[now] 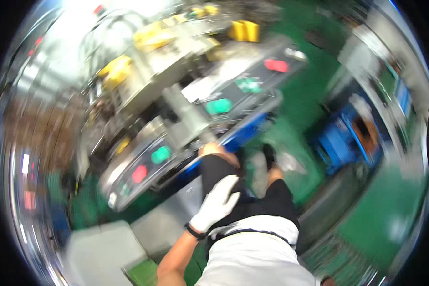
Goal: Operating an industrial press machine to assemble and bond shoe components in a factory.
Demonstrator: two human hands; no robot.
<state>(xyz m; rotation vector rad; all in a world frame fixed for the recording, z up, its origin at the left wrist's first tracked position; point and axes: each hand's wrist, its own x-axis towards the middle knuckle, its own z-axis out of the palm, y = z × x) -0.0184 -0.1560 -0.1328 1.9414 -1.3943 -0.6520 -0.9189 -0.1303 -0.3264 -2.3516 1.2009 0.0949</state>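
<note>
My left hand (219,204), in a white glove and with a dark band at the wrist, lies over my left thigh in black shorts (217,174). Its fingers are stretched out and the thumb stands apart; nothing shows in it. My right hand does not appear. Beyond my knees runs a machine (186,112) with a long dark front panel (176,164), blurred by motion. Green buttons (218,106) and red buttons (276,66) sit on that panel, out of my left hand's reach.
Yellow parts (243,31) stand on top of the machine. To the right are a blue bin (336,145) with brown contents and a grey bench-like frame (362,71). A pale grey box (105,255) is at the lower left. The floor (381,205) is green.
</note>
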